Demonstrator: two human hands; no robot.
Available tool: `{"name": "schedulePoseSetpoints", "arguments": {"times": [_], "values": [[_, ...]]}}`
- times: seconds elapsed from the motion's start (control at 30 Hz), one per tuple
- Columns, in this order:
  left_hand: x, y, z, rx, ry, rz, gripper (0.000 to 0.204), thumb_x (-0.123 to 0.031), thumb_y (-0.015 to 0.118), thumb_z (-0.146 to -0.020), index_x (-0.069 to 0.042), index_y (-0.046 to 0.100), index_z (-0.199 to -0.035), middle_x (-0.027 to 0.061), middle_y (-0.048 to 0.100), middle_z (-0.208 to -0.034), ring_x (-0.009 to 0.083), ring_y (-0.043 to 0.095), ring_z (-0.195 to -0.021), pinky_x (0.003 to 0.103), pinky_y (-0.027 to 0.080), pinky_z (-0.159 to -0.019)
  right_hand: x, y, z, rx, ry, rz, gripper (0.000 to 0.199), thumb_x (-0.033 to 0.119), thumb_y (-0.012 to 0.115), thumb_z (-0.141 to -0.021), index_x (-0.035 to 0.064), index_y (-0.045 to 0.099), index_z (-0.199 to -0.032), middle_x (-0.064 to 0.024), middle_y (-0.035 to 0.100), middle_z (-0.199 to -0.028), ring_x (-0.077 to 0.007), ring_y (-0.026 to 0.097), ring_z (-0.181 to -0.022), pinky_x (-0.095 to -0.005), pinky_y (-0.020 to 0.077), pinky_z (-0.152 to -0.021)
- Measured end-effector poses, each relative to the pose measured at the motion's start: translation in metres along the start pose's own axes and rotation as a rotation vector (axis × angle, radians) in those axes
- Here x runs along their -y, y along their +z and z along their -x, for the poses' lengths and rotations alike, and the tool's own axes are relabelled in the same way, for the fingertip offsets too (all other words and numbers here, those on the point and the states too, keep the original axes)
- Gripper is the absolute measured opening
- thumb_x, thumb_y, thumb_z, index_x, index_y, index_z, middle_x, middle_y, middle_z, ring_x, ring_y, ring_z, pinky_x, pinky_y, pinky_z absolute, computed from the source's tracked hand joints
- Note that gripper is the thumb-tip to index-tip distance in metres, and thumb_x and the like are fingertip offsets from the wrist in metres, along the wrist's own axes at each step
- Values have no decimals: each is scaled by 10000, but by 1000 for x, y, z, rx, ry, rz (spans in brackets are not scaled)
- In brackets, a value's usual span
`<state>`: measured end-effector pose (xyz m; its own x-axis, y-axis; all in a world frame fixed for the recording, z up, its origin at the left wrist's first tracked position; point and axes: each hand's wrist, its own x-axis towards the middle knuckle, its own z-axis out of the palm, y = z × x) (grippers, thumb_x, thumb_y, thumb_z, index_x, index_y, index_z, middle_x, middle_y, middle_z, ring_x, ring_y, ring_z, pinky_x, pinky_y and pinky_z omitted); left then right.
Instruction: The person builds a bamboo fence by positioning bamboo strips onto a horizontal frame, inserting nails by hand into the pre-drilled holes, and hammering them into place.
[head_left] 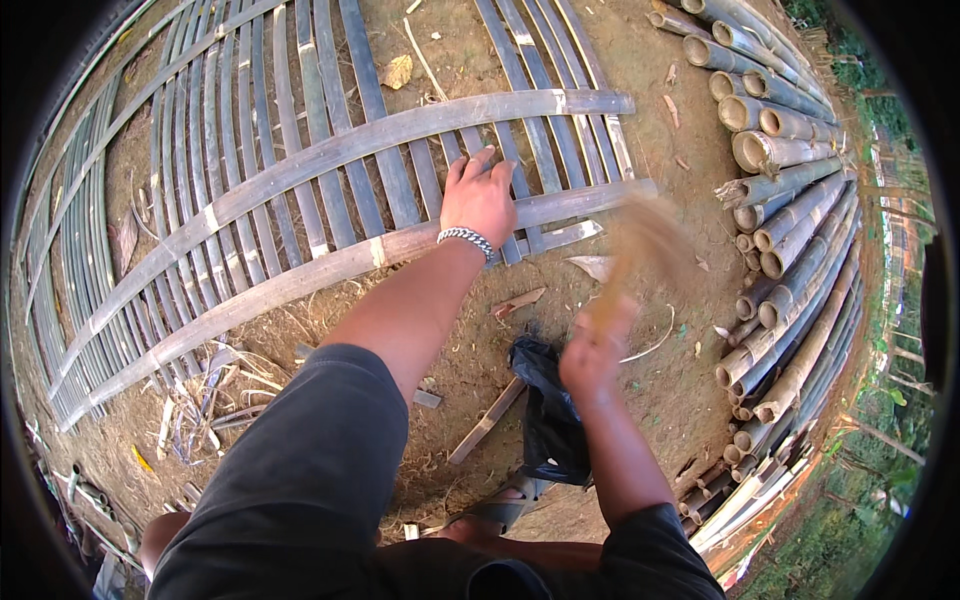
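My left hand [480, 200], with a chain bracelet at the wrist, is at the right end of a bamboo lattice. Its fingers bend down around a narrow bamboo slat [510, 248], which runs under the near cross strip [570, 204]. Just to the right, my right hand [597, 345] grips the light handle of a hammer [618, 280]. Motion smears the hammer's head, raised near the cross strip's end, so its exact shape is unclear. A second cross strip [350, 145] lies farther out, over the slats. Whether a nail is between my left fingers is hidden.
Stacked bamboo poles [790, 240] line the right side. Between my forearms lies a black plastic bag [555, 420], beside a short bamboo piece [488, 420]. Bamboo scraps [215, 400] litter the dirt at left. My sandalled foot [497, 510] is close behind the bag.
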<state>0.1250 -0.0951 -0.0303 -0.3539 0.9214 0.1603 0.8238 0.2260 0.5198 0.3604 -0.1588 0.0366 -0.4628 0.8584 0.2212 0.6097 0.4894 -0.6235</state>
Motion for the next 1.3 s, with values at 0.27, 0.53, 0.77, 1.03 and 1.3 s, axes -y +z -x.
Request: {"name": "schedulePoseSetpoints", "arguments": {"times": [0.27, 0.53, 0.77, 1.03, 1.3], "values": [[0, -2, -1, 46, -12, 34, 439, -65, 560, -884, -83, 636, -1316, 167, 676, -1317, 269, 486, -1408, 476, 318, -1204, -8, -6, 3, -199, -20, -178, 745, 54, 606, -972, 108, 262, -1630, -327, 634, -1251, -502, 663, -1018, -515, 542, -885], [8, 1, 0, 11, -26, 43, 466, -63, 557, -883, -98, 602, -1345, 171, 656, -1350, 277, 482, -1412, 473, 318, -1202, 21, -17, -35, 343, 506, 110, 735, 76, 603, -982, 126, 268, -1633, -338, 611, -1311, -507, 636, -1137, -500, 536, -960], [2, 0, 0, 11, -23, 63, 451, -81, 546, -899, -76, 602, -1347, 178, 666, -1335, 271, 466, -1428, 468, 291, -1221, 0, 8, 2, 40, 68, 131, 717, 84, 596, -978, 123, 292, -1626, -354, 611, -1287, -529, 634, -1095, -509, 541, -914], [1, -4, -1, 30, -4, 35, 455, -76, 550, -893, -83, 599, -1345, 179, 656, -1344, 285, 481, -1410, 477, 303, -1212, -2, 2, 1, 292, 271, 130, 740, 96, 609, -974, 189, 287, -1633, -327, 631, -1274, -510, 643, -1096, -514, 543, -915], [-2, -1, 4, -58, -6, 106, 463, -42, 552, -853, -86, 620, -1308, 185, 630, -1372, 330, 533, -1342, 490, 356, -1180, -67, -61, 24, 54, 331, 224, 805, -12, 559, -954, 213, 233, -1655, -307, 556, -1394, -479, 620, -1184, -469, 520, -976]]}}
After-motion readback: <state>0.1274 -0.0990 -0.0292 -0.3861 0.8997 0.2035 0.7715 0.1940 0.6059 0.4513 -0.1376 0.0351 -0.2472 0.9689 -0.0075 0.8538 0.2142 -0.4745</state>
